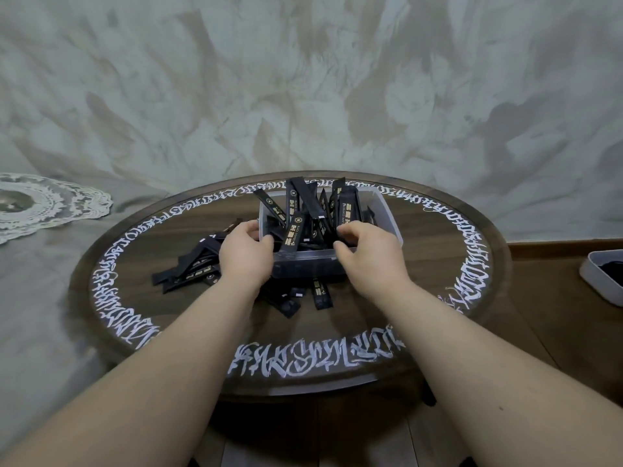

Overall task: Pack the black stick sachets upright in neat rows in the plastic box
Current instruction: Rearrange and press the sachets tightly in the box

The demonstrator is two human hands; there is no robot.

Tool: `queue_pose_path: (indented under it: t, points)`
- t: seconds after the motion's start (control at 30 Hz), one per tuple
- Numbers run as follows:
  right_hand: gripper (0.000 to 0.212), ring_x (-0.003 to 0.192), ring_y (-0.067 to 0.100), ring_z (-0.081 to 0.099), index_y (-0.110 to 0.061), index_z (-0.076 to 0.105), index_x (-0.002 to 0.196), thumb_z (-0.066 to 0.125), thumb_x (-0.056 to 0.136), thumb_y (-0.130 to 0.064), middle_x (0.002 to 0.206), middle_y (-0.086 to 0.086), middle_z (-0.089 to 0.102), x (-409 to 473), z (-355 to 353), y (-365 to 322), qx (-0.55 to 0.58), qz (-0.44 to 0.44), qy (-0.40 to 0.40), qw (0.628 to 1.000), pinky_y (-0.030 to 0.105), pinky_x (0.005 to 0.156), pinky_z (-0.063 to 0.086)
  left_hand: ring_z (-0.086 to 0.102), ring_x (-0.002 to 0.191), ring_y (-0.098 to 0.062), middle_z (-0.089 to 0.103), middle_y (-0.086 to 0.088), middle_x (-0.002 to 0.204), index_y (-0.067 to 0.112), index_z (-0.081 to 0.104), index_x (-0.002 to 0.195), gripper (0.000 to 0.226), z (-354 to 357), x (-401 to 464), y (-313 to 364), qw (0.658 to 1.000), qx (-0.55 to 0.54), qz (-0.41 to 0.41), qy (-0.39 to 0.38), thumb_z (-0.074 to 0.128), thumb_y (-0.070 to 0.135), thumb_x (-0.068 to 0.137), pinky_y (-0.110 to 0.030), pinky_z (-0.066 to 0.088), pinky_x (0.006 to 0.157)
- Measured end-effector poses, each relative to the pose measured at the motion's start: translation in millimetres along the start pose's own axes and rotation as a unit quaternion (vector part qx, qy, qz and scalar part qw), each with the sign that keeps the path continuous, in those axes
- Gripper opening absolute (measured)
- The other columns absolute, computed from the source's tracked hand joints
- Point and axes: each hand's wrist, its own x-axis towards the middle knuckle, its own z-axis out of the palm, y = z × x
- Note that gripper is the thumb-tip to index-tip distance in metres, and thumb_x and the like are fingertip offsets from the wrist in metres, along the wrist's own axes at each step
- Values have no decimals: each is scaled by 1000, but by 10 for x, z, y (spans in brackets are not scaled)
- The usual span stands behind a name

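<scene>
One clear plastic box [387, 214] sits on the round table [438, 264]. About ten black stick sachets [312, 200] poke up inside it, leaning every which way. Two loose heaps lie outside: one pile [192, 264] to the left and a few sachets [320, 293] in front. The left hand [246, 251] curls over the box's left edge. The right hand [367, 247] reaches in, fingers bent; maybe it pinches a sachet, I cannot tell.

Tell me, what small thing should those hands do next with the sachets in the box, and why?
Probably straighten the leaning sachets in the box before adding more. They stand at mixed angles, splayed rather than in rows, in the plastic box, and both the left hand and right hand are already at its near edge. A loose pile on the table waits to go in.
</scene>
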Motion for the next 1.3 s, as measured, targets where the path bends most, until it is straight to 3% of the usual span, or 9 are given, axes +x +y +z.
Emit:
queue_pose_path:
  t: [0.23,0.33,0.5,0.7,0.9,1.03,1.13,1.3]
  points:
    - [20,92,12,59,-18,66,108,60,91,-25,101,-4,68,-36,-47,55,14,-7,18,1000,23,85,46,60,86,-18,58,11,87,24,40,141,61,-133,-110,-7,1000,23,3,-16,50,1,85,-33,49,76]
    - [19,89,12,58,-19,66,105,63,89,-27,100,-3,65,-43,-50,68,3,-13,31,999,24,83,45,59,88,-23,60,-2,101,33,35,141,69,-261,-223,-66,998,55,21,-23,48,-2,82,-36,49,71]
    - [28,93,17,56,-17,63,111,62,89,-34,100,-2,58,-68,-33,77,-29,-4,25,999,28,83,44,50,93,-25,38,-9,134,33,25,146,72,-286,-442,-187,993,110,53,-8,48,0,86,-35,39,78]
    - [42,91,13,54,-20,58,119,60,86,-48,101,-3,57,-133,8,4,-14,-29,4,999,30,83,47,51,102,-30,37,-10,133,30,26,144,69,-278,-416,-195,992,114,58,-3,52,5,86,-35,38,81]
    - [38,78,10,51,-20,56,85,70,74,-54,85,-7,53,-208,112,-94,-26,-108,-4,994,28,71,46,48,115,-31,35,-10,137,26,27,144,68,-275,-396,-208,991,121,62,-5,54,6,85,-41,41,93]
    - [37,88,13,53,-20,59,96,74,74,-46,92,-5,53,-209,178,-128,-70,-185,-58,979,33,78,49,44,122,-31,34,-11,139,23,29,143,66,-257,-373,-227,991,112,69,1,54,3,85,-41,38,99]
    - [26,89,15,55,-21,63,102,68,83,-38,93,-5,55,-183,181,-92,-84,-176,-66,978,37,80,50,46,118,-30,32,-8,140,25,30,142,64,-238,-366,-236,991,110,72,-2,52,3,86,-39,40,94]
    - [14,74,13,57,-22,63,84,66,85,-36,72,-11,58,-146,170,-55,-46,-114,-28,992,34,73,51,45,116,-25,29,-6,142,25,32,140,58,-238,-365,-274,993,84,84,-12,45,2,89,-30,31,85]
